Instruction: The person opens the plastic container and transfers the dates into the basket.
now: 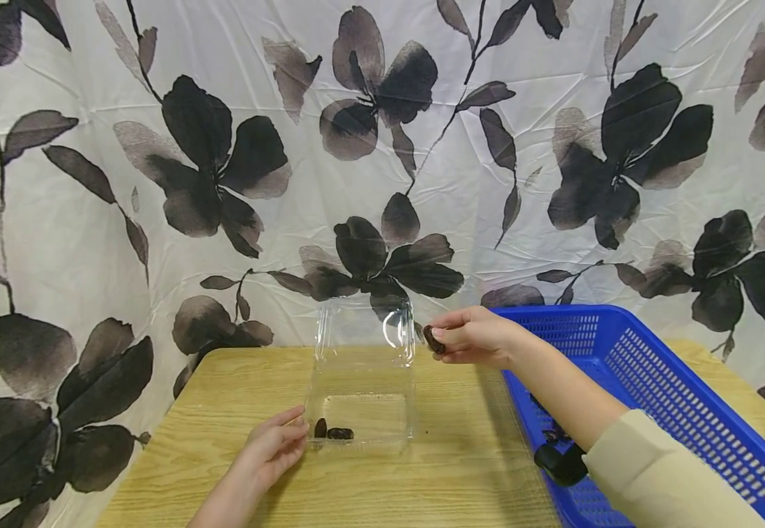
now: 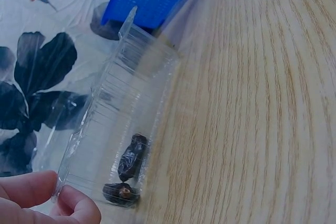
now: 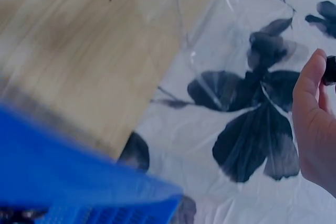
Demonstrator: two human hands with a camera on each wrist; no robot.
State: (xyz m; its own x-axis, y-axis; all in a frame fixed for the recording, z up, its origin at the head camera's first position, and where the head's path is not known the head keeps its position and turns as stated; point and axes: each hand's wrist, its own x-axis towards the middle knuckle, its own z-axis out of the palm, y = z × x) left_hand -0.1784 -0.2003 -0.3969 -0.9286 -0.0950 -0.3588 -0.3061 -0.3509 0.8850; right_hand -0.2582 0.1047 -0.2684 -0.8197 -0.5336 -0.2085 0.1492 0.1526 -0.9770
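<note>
A clear plastic clamshell box (image 1: 382, 416) stands on the table with its lid raised at the back. Two dark, wrinkled dates, one upright (image 1: 320, 427) and one lying flat (image 1: 340, 433), are in its front left corner. My left hand (image 1: 273, 449) pinches the box's left rim between thumb and fingers, as the left wrist view shows close up. To the right of the raised lid, my right hand (image 1: 477, 337) holds another date (image 1: 432, 339) in its fingertips, above the table. In the right wrist view only part of this date (image 3: 329, 71) shows, at the edge.
A blue perforated basket (image 1: 679, 400) occupies the table's right side, under my right forearm. Inside it are a black rounded object (image 1: 560, 463) and some dark pieces, partly hidden by the sleeve. A floral cloth (image 1: 224, 293) hangs behind the wood-grain table (image 1: 461, 469).
</note>
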